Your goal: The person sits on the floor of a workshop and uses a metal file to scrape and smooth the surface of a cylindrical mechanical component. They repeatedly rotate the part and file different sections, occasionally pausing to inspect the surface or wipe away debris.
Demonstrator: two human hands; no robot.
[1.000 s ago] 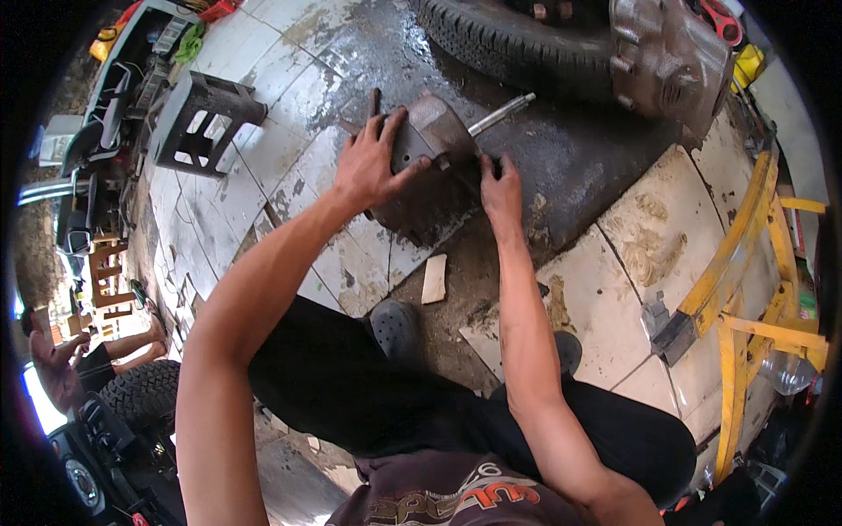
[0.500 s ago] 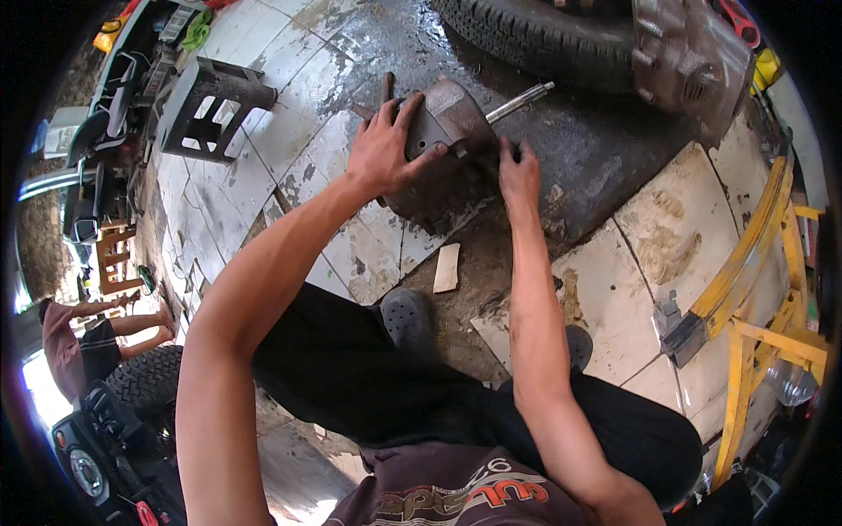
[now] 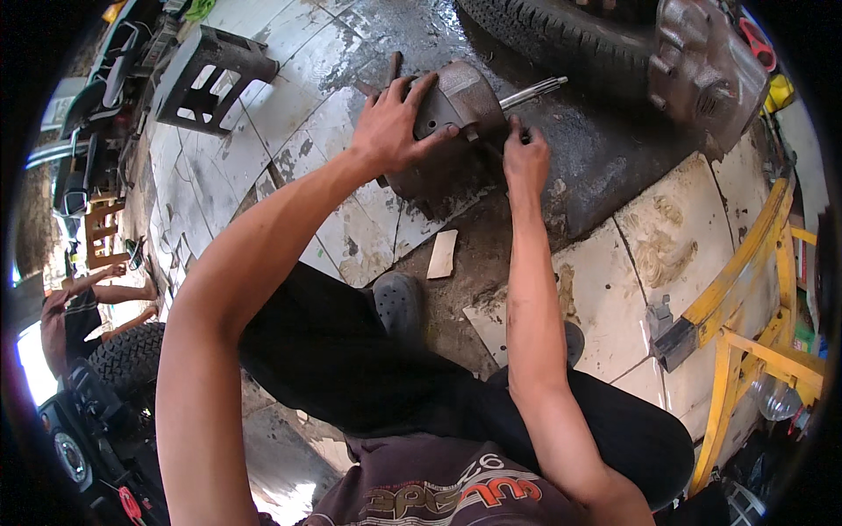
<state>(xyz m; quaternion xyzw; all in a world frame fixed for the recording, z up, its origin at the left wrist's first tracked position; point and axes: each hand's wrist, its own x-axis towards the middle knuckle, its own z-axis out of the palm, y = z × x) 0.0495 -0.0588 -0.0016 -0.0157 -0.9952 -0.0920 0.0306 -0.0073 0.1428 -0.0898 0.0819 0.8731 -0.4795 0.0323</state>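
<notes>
Right hand: a little nearer the shaft than a second ago, now just below its base; fingers curled beside the housing, though whether they pinch anything is too dark to tell.
Housing: dark metal, on the floor in front of the person, between the two hands, its underside lost in shadow.
Shaft: bright, ridged at the tip, jutting from the housing toward the upper right.
Left hand: laid on top of the housing, as before, fingers spread and thumb stretched well apart.
Cardboard: small pale piece on the floor, near a grey clog.
Tyre: beyond the shaft, next to a second casting.
Stool: grey, left of the housing.
Frame: yellow, far right.
</notes>
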